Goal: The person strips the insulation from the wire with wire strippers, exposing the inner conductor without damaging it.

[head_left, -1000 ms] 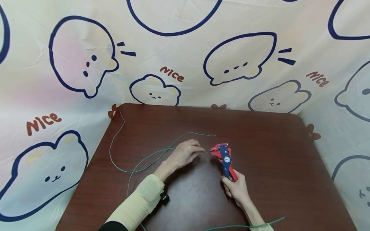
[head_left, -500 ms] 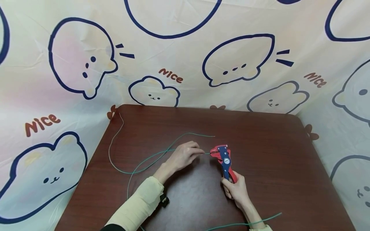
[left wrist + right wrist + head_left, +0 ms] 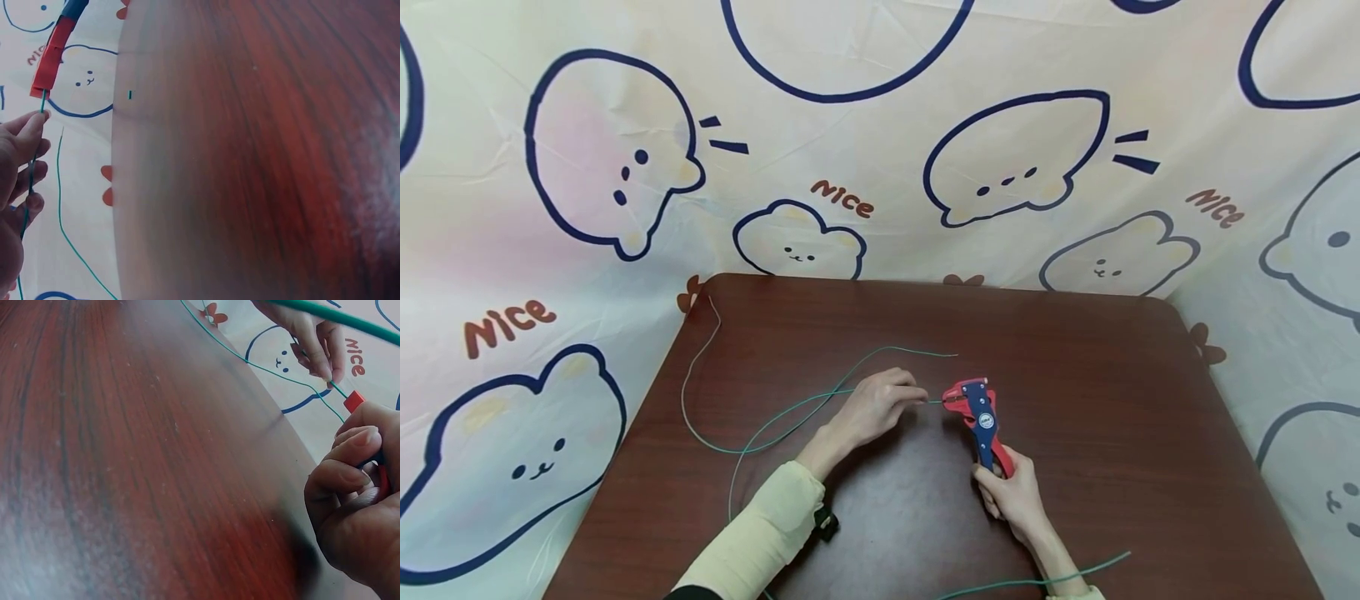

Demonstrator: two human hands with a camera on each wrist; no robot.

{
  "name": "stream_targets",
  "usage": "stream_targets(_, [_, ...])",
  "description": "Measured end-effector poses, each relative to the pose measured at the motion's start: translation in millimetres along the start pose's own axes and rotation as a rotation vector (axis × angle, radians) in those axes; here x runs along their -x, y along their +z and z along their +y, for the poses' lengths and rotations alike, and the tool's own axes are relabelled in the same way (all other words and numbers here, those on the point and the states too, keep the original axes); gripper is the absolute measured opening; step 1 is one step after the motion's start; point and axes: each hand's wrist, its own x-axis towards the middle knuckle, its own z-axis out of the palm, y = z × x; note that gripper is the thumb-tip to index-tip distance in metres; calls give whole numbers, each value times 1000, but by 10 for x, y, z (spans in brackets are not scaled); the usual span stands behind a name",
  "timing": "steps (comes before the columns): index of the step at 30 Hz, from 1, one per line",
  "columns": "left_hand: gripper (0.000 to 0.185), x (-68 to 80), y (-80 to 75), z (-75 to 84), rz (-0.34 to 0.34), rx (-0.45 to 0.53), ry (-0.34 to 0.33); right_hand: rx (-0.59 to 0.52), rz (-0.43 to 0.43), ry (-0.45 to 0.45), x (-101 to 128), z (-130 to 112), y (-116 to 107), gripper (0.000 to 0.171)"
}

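Two hands met at mid-table: my left hand pinched the thin green wire, and my right hand gripped the red-and-blue wire stripper. Over the last second the stripper head had closed leftward onto the wire tip, suggesting the end was now seated. Wire: slender, flexible, looping across the glossy, wood-grained table.

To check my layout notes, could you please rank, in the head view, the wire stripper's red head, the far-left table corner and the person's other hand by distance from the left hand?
1. Wire stripper's red head: just right of the left hand.
2. Right hand: lower right, on the handles.
3. Far-left table corner: upper left.
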Motion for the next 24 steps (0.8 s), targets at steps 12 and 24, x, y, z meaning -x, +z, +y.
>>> stream_targets(12, [15, -10, 12, 3, 9, 11, -10, 38, -8, -16, -4, 24, -15, 15])
stream_targets(24, [18, 3, 8, 4, -19, 45, -50, 53, -15, -28, -2, 40, -39, 11])
